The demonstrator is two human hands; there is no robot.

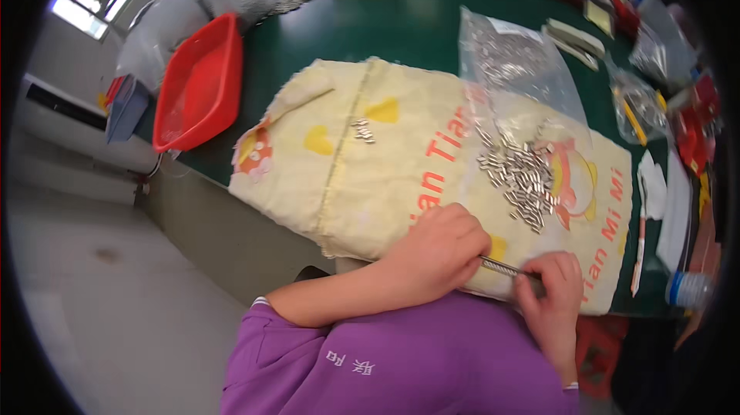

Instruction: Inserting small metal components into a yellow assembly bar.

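Note:
My left hand (441, 249) and my right hand (552, 285) are close together at the near edge of a pale yellow cloth (401, 184). Between them runs a narrow, ridged metal strip (502, 266). The left fingers are closed on its left end, while the right thumb and fingers pinch the other end. Just beyond the hands lies a loose pile of small, shiny metal pins (528, 184). A few more pins (362, 131) sit apart, farther left on the cloth. A clear plastic bag (524, 60) with many small metal pieces rests at the cloth's far edge, next to the pile.
Beneath the cloth is a dark green table (362, 22). A red plastic tray (202, 84) tilts at its left edge, beside a blue-grey container (127, 110). To the right are a stapler (574, 41), a pen (639, 249) and a bottle (688, 289). Bags crowd the far side.

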